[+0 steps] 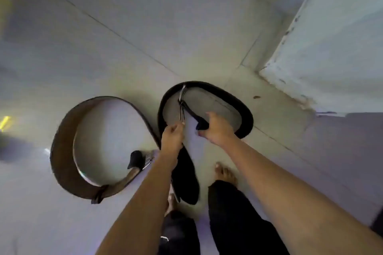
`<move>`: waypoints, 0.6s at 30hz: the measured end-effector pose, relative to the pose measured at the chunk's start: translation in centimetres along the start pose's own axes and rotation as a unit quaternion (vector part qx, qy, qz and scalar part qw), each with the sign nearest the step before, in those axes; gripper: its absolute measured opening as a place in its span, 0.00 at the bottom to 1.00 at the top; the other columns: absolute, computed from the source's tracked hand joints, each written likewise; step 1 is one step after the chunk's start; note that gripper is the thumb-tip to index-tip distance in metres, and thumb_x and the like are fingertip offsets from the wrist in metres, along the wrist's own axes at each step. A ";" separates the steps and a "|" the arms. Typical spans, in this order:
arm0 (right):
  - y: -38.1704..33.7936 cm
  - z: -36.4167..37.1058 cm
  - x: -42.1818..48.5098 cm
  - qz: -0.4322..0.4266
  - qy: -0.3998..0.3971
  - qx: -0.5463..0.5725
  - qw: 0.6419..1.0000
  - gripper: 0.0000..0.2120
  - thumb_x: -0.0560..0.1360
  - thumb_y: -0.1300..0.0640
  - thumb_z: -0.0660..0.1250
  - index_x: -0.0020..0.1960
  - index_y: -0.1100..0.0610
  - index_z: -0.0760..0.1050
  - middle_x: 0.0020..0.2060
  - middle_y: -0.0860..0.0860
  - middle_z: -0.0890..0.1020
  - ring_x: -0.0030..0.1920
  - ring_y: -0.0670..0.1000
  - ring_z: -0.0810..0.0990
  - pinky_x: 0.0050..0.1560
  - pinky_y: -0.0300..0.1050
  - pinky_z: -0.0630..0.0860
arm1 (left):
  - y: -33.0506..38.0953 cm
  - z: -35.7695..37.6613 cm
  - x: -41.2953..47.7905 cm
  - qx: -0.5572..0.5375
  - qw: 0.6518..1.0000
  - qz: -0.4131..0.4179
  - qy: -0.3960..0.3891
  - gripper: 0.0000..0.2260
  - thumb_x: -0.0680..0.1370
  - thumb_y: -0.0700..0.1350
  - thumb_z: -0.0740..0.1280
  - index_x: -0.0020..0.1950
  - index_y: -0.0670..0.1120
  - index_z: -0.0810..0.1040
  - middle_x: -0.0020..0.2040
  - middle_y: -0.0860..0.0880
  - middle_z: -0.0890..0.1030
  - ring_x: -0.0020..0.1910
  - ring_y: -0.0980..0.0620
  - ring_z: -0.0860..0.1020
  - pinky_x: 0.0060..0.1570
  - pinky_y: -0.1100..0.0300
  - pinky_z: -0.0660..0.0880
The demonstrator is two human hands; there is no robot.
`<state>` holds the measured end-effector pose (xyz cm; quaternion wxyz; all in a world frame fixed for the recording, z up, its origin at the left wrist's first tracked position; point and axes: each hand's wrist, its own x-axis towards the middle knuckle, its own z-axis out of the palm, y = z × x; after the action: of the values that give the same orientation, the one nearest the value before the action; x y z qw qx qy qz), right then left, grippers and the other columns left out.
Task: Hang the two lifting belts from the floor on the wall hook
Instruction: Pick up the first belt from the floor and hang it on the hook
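Two lifting belts lie looped on the pale tiled floor. The brown belt (62, 151) curls at the left, its buckle end near my left forearm. The black belt (244, 114) forms an oval loop at the centre, with a metal buckle along its inner left side. My left hand (172, 136) is closed on the buckle end of the black belt. My right hand (217, 128) grips the black strap tip just to the right. A wide black section of the belt hangs below my left wrist. No wall hook is in view.
A white wall corner (310, 64) juts in at the upper right, with a scuffed base edge. My bare feet (226, 172) and dark trouser legs stand below the belts. A yellowish object (5, 122) sits at the far left edge.
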<state>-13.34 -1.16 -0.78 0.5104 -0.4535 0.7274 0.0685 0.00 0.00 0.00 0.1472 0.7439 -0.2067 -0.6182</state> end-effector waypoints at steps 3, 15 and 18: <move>1.5 2.8 3.0 -0.014 0.026 -0.055 0.998 0.22 0.74 0.50 0.65 0.64 0.57 0.67 0.59 0.60 0.78 0.58 0.62 0.76 0.56 0.55 0.75 | -2.0 1.1 3.8 -0.023 0.999 -0.020 0.011 0.12 0.78 0.43 0.59 0.33 0.48 0.67 0.34 0.49 0.69 0.38 0.49 0.68 0.33 0.59 0.63; -6.1 -10.4 -13.6 -0.072 0.140 0.237 0.959 0.12 0.74 0.57 0.64 0.57 0.53 0.75 0.45 0.50 0.80 0.47 0.51 0.78 0.45 0.40 0.70 | 9.4 -0.5 -11.3 -0.077 0.992 0.083 -0.053 0.09 0.76 0.49 0.67 0.47 0.43 0.77 0.42 0.49 0.80 0.34 0.60 0.78 0.30 0.68 0.73; -9.9 -16.4 -22.9 -0.096 0.177 0.304 0.931 0.09 0.74 0.58 0.65 0.53 0.56 0.76 0.45 0.52 0.81 0.48 0.54 0.79 0.50 0.46 0.74 | 15.7 -2.4 -20.7 -0.121 0.983 0.122 -0.068 0.25 0.71 0.50 0.72 0.61 0.36 0.70 0.50 0.42 0.81 0.40 0.51 0.80 0.37 0.58 0.76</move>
<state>-15.74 -2.58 28.96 0.4909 -0.3491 0.7449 -0.2870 -2.68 -3.62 25.72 0.2963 0.6458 -0.2292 -0.6653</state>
